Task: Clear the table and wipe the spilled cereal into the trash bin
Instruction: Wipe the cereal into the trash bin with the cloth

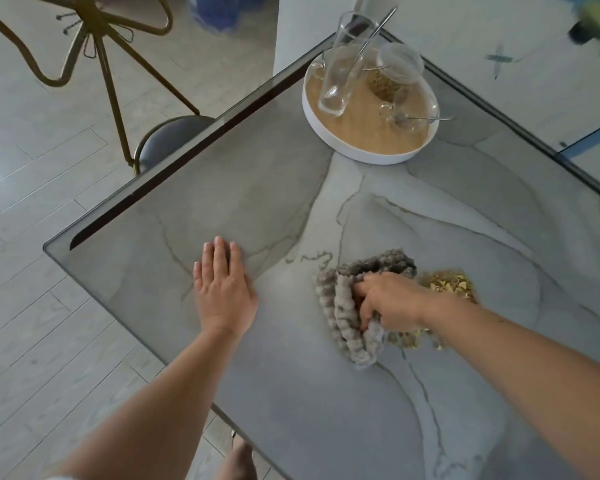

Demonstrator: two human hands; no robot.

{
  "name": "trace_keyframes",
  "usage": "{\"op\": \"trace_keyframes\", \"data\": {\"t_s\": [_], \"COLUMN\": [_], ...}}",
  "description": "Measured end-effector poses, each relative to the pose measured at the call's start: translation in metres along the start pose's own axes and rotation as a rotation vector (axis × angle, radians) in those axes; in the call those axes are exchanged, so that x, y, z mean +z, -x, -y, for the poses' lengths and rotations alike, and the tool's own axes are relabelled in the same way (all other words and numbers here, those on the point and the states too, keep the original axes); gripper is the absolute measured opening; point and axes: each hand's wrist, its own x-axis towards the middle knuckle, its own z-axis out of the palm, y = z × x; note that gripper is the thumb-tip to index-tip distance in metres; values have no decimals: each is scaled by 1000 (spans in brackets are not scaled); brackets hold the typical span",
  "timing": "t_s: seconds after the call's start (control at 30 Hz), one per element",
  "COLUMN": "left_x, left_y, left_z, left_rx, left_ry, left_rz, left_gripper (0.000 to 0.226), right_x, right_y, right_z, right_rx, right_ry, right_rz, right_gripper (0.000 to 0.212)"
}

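Note:
My right hand (392,301) grips a bunched grey ribbed cloth (343,313) pressed on the grey marble table (291,393). Yellow-brown spilled cereal (451,284) lies in a heap just right of the cloth, and more crumbs show under my right wrist. My left hand (224,287) rests flat on the tabletop to the left, fingers together, holding nothing. A round white tray (361,154) stands at the far side, carrying a tall glass (343,64), a glass jar (390,76) with cereal in it, a small glass cup and metal spoons. No trash bin is in view.
The table's left edge (187,157) runs diagonally, with its near-left corner close to my left hand. A dark round stool (167,140) and a gold-framed chair (84,46) stand on the pale wood floor beyond that edge. My bare foot (239,459) shows below the table.

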Motion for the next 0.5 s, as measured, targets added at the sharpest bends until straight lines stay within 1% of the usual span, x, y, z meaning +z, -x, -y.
{"op": "trace_keyframes", "data": {"t_s": [0.1, 0.17, 0.2, 0.27, 0.33, 0.37, 0.4, 0.5], "left_x": [-1, -1, -1, -1, 0, 1, 1, 1], "left_y": [1, 2, 3, 9, 15, 18, 21, 28], "left_z": [-1, 0, 0, 0, -1, -1, 0, 2], "left_rx": [21, 12, 11, 19, 17, 16, 17, 5], "left_ry": [-43, -63, -69, -72, -70, -70, -68, -64], "left_rz": [27, 47, 52, 51, 54, 53, 49, 39], "left_gripper": [50, 52, 53, 53, 52, 52, 51, 50], "right_x": [10, 9, 6, -5, -17, -18, -19, 3], "right_y": [19, 31, 36, 37, 23, 11, 0, -24], "right_z": [-12, -20, -23, -21, -3, 9, 24, 55], "right_rx": [44, 106, 142, 149, -7, -99, -168, -241], "right_ry": [76, 55, -19, -195, -183, -131, -85, 82], "right_rz": [60, 28, -34, -237, -456, -521, -524, -276], "right_gripper": [39, 40, 42, 47, 44, 41, 39, 39]}}
